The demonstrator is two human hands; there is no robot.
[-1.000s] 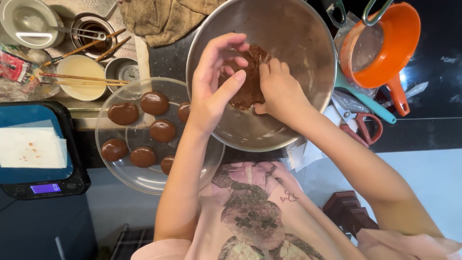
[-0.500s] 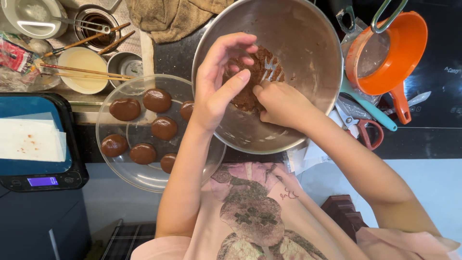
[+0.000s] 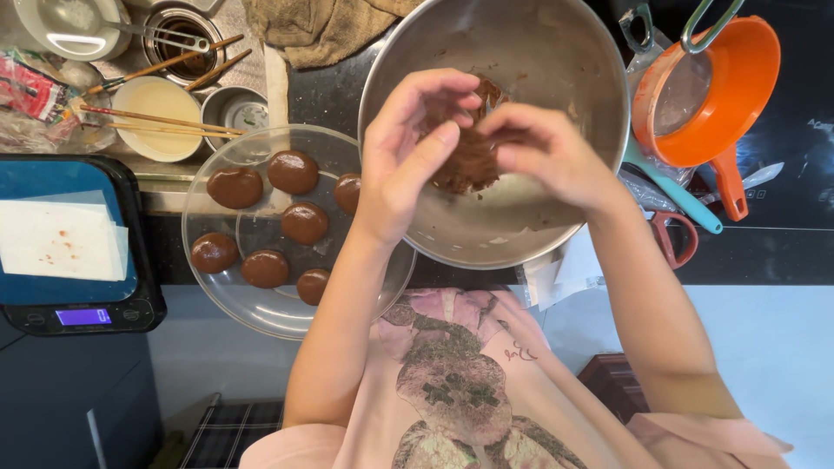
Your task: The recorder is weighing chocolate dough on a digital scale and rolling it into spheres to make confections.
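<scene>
Over the steel mixing bowl (image 3: 530, 69), both hands meet on a lump of brown dough (image 3: 469, 161): left hand (image 3: 408, 148) cupped behind it, right hand (image 3: 543, 152) with fingers pinching its edge; it looks soft, sticky and light, best cradled from underneath, not squeezed, like the shaped balls in the glass bowl (image 3: 261, 304)

Single head-worn view, aimed steeply down over the wearer's own chest and forearms onto a dark counter (image 3: 782, 252). Close range: left hand (image 3: 404, 161) and right hand (image 3: 543, 152) near frame centre, above a steel mixing bowl (image 3: 556, 61). Glass bowl (image 3: 261, 304) and kitchen scale (image 3: 78, 295) toward the left edge; orange strainer (image 3: 721, 95) at upper right. Far side of the counter along the top edge. No second view, hence no shared region.
</scene>
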